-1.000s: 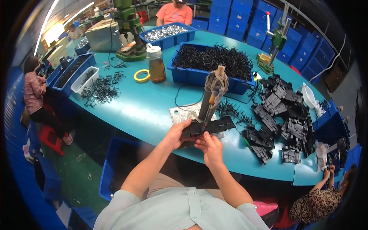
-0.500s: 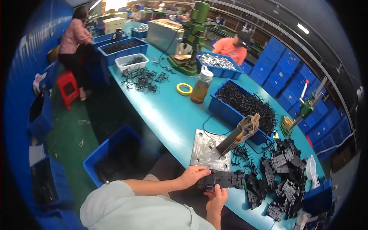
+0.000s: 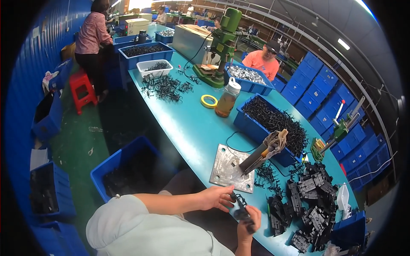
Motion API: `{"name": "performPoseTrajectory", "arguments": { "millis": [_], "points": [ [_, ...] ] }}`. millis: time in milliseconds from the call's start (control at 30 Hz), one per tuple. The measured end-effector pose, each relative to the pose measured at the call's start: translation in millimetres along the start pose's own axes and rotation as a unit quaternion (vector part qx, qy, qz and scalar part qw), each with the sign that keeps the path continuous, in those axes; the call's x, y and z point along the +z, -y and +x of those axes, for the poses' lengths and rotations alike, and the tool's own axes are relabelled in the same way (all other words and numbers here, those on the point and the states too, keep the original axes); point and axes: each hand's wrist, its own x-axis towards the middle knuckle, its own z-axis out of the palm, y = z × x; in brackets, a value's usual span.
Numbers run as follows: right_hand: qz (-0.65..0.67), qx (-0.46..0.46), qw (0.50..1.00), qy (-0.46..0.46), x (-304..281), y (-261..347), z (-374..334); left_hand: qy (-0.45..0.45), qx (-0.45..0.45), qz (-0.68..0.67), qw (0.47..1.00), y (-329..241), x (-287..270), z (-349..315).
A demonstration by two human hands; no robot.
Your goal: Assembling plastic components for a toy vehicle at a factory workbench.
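Note:
My right hand (image 3: 249, 222) is closed round a black plastic moulded part (image 3: 241, 206), which stands tilted, its narrow side showing. At the part's far end my left hand (image 3: 215, 198) has thumb and fingers apart; whether the fingertips touch it is hard to tell. Just beyond my hands lies a metal plate (image 3: 222, 173) with holes in its corners. A dark upright tool (image 3: 253, 160) with a cloth-wrapped top stands at the plate's right edge. To the right, a heap of similar black moulded parts (image 3: 316, 185) covers the table.
Small black pieces fill a blue bin (image 3: 252, 128) behind the plate. A bottle (image 3: 226, 100), yellow tape roll (image 3: 209, 101) and green drill press (image 3: 222, 51) stand farther back. Another blue bin (image 3: 100, 181) sits at floor level on the left. Two people work beyond the table.
The black moulded part has been turned from lying flat to on edge. My left fingers have spread, while my right hand now grips its near end. The view has shifted slightly.

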Motion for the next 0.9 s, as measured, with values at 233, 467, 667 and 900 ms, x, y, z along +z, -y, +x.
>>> {"name": "performPoseTrajectory", "arguments": {
  "millis": [233, 467, 667, 900],
  "points": [
    [0.027, 0.015, 0.999, 0.034, 16.1, 15.2, -3.6, -0.061, 0.036, -0.073, 0.995, 3.4, 5.4, 14.2],
    [0.228, 0.288, 0.924, -0.107, 16.8, 9.4, -11.5, -0.064, 0.075, -0.05, 0.994, 14.8, 10.1, 17.0],
    [0.342, 0.414, 0.84, -0.076, 14.5, 25.5, 2.6, -0.056, 0.096, -0.003, 0.994, 15.7, 22.0, 9.0],
    [0.398, 0.414, 0.814, -0.092, 21.1, 35.4, 10.1, -0.059, 0.093, 0.022, 0.994, 10.3, 23.1, 2.8]
  ]
}}
